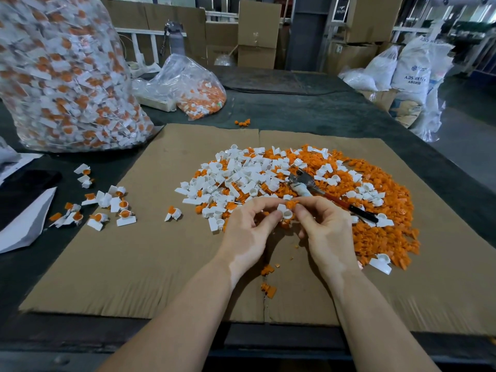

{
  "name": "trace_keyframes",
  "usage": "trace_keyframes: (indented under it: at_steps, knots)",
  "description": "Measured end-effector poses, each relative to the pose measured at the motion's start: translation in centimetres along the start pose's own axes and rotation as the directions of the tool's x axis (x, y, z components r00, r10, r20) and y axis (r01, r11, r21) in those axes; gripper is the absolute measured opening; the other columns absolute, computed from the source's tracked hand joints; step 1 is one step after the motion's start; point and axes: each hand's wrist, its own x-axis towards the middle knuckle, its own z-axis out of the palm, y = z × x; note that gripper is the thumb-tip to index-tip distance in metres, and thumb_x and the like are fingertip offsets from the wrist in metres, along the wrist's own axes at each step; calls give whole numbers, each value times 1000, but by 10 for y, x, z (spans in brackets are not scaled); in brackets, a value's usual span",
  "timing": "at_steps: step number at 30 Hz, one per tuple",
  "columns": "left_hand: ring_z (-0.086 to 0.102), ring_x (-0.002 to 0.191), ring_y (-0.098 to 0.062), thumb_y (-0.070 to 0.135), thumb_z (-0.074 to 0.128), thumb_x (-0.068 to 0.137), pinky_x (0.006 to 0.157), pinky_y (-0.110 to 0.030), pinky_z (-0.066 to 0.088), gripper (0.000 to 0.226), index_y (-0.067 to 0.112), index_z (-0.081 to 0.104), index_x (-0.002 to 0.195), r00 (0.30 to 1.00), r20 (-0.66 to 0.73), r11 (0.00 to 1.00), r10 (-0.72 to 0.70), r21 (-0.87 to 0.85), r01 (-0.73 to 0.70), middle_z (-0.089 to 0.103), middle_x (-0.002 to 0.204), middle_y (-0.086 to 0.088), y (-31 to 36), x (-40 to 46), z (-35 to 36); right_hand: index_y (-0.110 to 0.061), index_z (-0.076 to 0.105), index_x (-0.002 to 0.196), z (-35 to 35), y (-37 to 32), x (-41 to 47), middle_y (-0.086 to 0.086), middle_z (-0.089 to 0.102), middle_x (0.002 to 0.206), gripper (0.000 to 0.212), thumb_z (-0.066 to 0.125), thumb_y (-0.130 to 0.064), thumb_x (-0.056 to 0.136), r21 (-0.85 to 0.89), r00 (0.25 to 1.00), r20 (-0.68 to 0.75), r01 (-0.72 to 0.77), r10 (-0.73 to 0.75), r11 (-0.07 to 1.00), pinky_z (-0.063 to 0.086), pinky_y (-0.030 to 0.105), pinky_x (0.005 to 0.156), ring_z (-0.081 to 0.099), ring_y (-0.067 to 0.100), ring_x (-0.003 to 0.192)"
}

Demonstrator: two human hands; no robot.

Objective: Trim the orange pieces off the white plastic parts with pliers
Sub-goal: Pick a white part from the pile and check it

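Even, fairly dim indoor light falls from above, brighter toward the far right where daylight washes the white sacks [410, 73] pale — the near table edge [80, 342] sinks into dark. Shadows are soft and short. Straight lines bow at the edges — wide-angle distortion — and the big bag [64, 76] at left looks smeared.

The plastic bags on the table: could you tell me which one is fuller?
The tall bag at far left, packed with white-and-orange parts; the small bag beside it lies slumped and mostly empty.
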Motion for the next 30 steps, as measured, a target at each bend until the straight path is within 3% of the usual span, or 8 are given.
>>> trace_keyframes:
  at_steps: [6,8,11,14,23,30]
  knots:
    - [61,75,2,18,60,91,67,-10,45,19,34,65,99,998,-27,998,-49,-43,48,64,87,14,-4,2,2,-26,65,84,1,1,0,-3,63,68,20,59,-8,89,-24,1000,5,3,-3,1000,45,23,46,53,13,55]
    - [62,72,5,16,60,91,64,-8,45,17,28,66,100,992,-76,991,-99,-99,91,66,86,12,-5,2,2,-27,65,82,1,2,0,-7,63,67,19,61,-10,89,-44,999,-18,32,-32,999,47,24,53,55,13,57]
    - [64,79,-8,13,62,89,73,-18,50,13,24,65,96,978,-136,978,-161,-153,140,67,85,4,-6,2,2,-20,67,83,4,4,-2,-11,65,75,11,64,-10,86,-118,993,-19,117,-120,986,44,8,60,58,3,68]
    - [64,79,-13,11,63,88,76,-22,52,16,26,62,89,970,-151,965,-191,-209,158,68,83,-2,-4,2,1,-19,65,81,8,10,-4,-6,64,74,7,66,-12,84,-239,983,11,181,-184,954,46,14,60,58,7,69]
    - [64,80,-17,14,66,86,74,-26,52,15,28,64,81,985,-107,990,-135,-47,131,66,78,4,-6,3,4,-6,59,69,10,15,-5,0,54,62,17,66,-11,84,-412,969,46,240,-243,879,41,25,53,48,13,58]
    - [62,76,-10,17,64,88,66,-14,45,19,32,62,78,985,-97,990,-139,9,141,64,77,7,-7,1,4,-6,62,70,8,16,-5,0,56,62,17,66,-13,84,-412,971,64,235,-229,880,43,30,54,50,14,59]
